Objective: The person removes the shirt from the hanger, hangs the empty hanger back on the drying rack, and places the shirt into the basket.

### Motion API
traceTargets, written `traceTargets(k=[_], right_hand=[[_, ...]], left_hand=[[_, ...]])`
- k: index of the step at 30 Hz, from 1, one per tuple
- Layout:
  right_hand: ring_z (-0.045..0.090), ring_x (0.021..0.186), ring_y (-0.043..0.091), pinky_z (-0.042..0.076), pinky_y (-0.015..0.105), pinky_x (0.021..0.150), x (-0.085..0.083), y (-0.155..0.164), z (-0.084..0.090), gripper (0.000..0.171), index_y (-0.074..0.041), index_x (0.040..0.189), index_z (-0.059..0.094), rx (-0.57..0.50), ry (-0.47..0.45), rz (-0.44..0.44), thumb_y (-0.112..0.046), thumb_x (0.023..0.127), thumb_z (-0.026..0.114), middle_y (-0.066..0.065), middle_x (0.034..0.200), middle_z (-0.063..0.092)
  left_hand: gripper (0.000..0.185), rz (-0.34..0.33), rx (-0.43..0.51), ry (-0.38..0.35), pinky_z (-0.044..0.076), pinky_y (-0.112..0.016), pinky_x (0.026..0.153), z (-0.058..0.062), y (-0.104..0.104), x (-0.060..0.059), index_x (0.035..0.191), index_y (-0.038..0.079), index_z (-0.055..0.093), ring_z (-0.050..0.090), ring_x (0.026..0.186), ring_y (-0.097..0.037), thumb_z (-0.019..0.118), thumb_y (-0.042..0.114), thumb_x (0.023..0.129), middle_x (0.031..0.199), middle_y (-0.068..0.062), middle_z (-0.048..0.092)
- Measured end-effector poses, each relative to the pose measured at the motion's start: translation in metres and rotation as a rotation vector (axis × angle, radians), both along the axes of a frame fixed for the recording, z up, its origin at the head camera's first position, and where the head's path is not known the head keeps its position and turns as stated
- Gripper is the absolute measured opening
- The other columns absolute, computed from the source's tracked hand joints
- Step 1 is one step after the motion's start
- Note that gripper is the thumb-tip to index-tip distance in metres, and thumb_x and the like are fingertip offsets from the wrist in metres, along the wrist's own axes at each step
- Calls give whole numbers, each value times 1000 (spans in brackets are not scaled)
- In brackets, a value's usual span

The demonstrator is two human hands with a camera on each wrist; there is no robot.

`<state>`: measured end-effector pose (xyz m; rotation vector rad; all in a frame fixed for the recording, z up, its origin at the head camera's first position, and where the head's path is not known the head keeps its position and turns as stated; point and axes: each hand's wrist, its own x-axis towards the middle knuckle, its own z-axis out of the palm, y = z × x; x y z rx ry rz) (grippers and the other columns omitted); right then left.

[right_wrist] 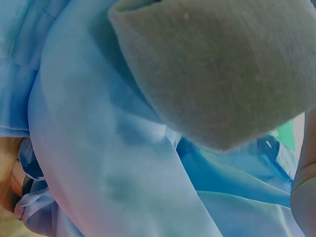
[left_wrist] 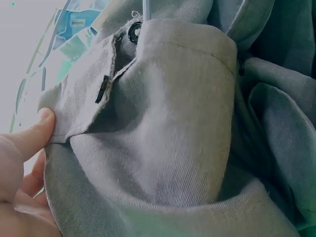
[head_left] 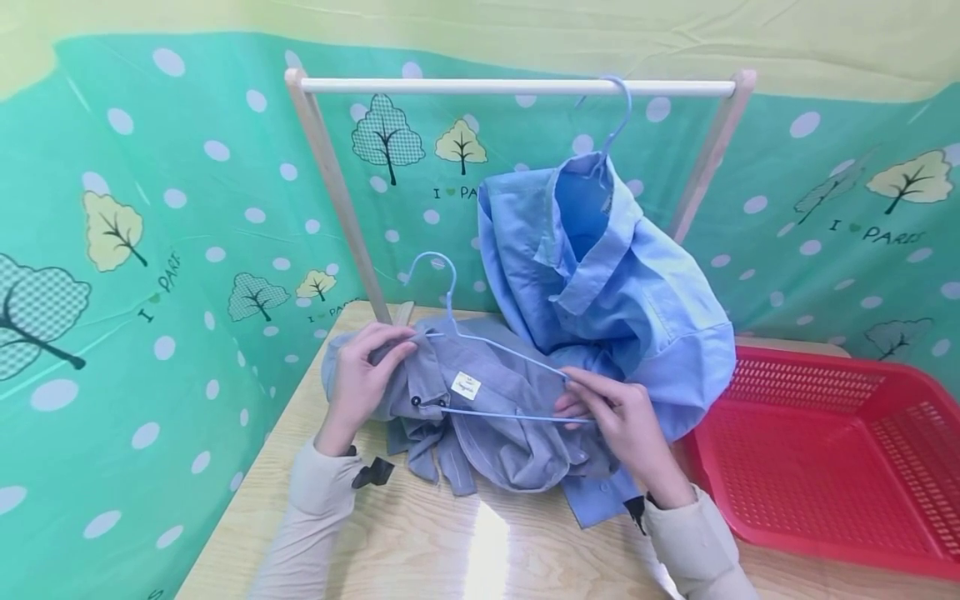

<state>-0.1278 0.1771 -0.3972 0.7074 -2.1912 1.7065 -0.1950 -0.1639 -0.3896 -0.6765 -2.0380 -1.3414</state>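
A grey-blue shirt (head_left: 487, 417) lies crumpled on the wooden table (head_left: 420, 542) with a light blue hanger (head_left: 480, 350) set into its collar. My left hand (head_left: 367, 367) grips the collar end of the grey shirt (left_wrist: 163, 148), thumb (left_wrist: 34, 131) pressed on the cloth edge. My right hand (head_left: 615, 412) pinches the hanger's right end against the shirt. Behind them a brighter blue shirt (head_left: 600, 275) hangs from a second hanger (head_left: 617, 112) on the white rail (head_left: 517, 87). The right wrist view shows only blue cloth (right_wrist: 98, 148) and a grey sleeve cuff (right_wrist: 217, 69).
A red plastic basket (head_left: 832, 467) stands on the table at the right. The rail rests on two slanted wooden posts (head_left: 337, 200). A green printed curtain (head_left: 150, 250) closes in the left and back. Bare table lies in front of the shirts.
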Motion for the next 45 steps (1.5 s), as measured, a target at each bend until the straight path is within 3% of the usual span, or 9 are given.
traceTargets(k=[10,18,25,31,36,43,45], right_hand=[[74,70,17,63,37,62,5,5,1,29,2,125,65,-47,-81,-8,4,98,56,19,83,73],[74,70,14,62,36,59,5,8,-1,29,5,125,64,-44,-55,-10,7,97,55,21,83,72],[74,69,14,62,33,58,4,13,-1,31,11,125,62,-42,-4,3,12,95,55,26,83,70],[73,69,11,62,32,58,5,17,-3,30,12,124,61,-43,2,0,13,95,54,27,83,70],[73,68,11,61,32,57,7,20,-4,30,12,124,62,-52,9,-20,13,95,54,26,82,70],[73,69,13,62,31,58,11,22,-2,30,12,124,62,-59,20,-28,14,95,52,27,83,70],[74,69,13,62,31,59,12,23,-2,30,13,124,61,-67,16,-24,14,96,52,28,83,69]], left_hand=[[22,0,-25,-41,52,-14,83,-6,-9,1,105,2,75,63,91,-5,74,-4,84,96,-11,72],[23,37,-28,-18,51,-12,80,-9,-16,2,101,-1,75,63,87,-2,75,-10,80,93,-14,72],[20,59,-36,10,51,-13,86,4,-14,11,97,-9,72,65,88,-12,73,-16,78,90,-23,71],[19,77,-37,0,51,-12,88,11,-13,18,97,-10,72,65,90,-8,73,-16,79,92,-23,71],[20,75,-47,-29,51,-11,87,7,-18,19,100,-10,71,64,91,-3,71,-15,80,95,-23,70],[22,90,-59,-71,48,-9,89,-19,-37,6,105,3,75,60,97,5,74,-4,84,100,-13,72],[22,91,-66,-83,48,-10,90,-21,-40,6,106,3,75,60,97,5,74,-3,85,100,-13,72]])
